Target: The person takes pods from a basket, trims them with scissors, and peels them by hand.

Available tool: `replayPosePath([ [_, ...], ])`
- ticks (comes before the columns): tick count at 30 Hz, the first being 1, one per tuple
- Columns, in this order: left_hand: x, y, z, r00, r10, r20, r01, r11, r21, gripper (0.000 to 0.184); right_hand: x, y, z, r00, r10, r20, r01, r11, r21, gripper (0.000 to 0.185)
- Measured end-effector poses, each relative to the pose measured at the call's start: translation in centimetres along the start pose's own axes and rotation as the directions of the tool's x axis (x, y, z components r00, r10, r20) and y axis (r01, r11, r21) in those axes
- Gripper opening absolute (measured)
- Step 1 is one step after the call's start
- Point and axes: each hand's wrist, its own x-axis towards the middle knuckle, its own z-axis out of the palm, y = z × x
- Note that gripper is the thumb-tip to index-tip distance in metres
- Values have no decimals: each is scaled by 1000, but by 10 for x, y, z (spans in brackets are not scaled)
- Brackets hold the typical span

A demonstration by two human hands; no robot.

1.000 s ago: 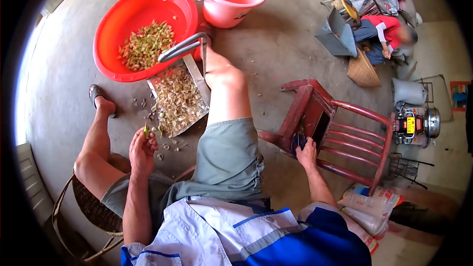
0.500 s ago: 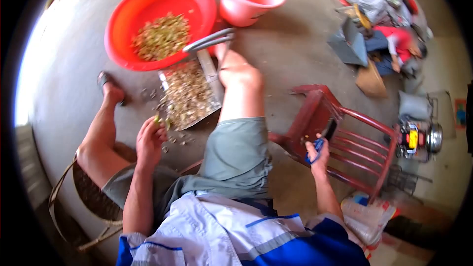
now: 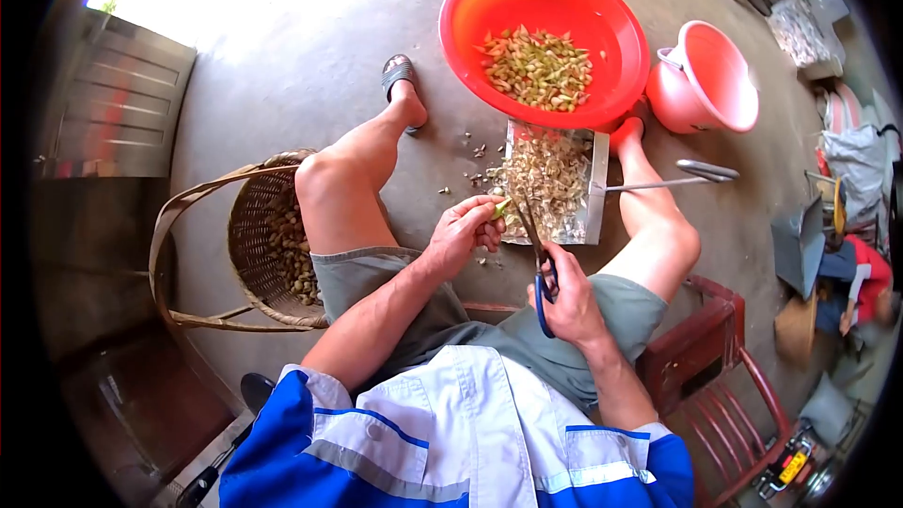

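Note:
Between the thumb and fingers of my left hand is a small green pod. My right hand grips blue-handled scissors, whose blades point up and left, close beside the pod. Beyond both hands, a tray holds a heap of pale, dry husks. A large red basin stands just past the tray, with green and tan pods in it. Whether the blades touch the pod cannot be made out.
A wicker basket with dark pods stands left of my knee. The pink bucket is right of the basin. A metal handle sticks out over my right shin. At right are a red wooden chair and a seated person.
The view has swung left, bringing the basket fully into sight. My right hand has come from the red chair with the scissors to beside my left hand, which still holds a pod.

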Motion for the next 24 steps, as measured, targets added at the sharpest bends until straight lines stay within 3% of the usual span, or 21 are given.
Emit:
replayPosePath([
  [4,3,-2,0,1000,-6,17,7,1000,-22,19,13,5,12,1000,3,30,-3,1000,-27,64],
  [24,10,-14,4,997,-75,17,74,994,80,16,14,12,4,1000,-17,2,17,999,-31,48],
])
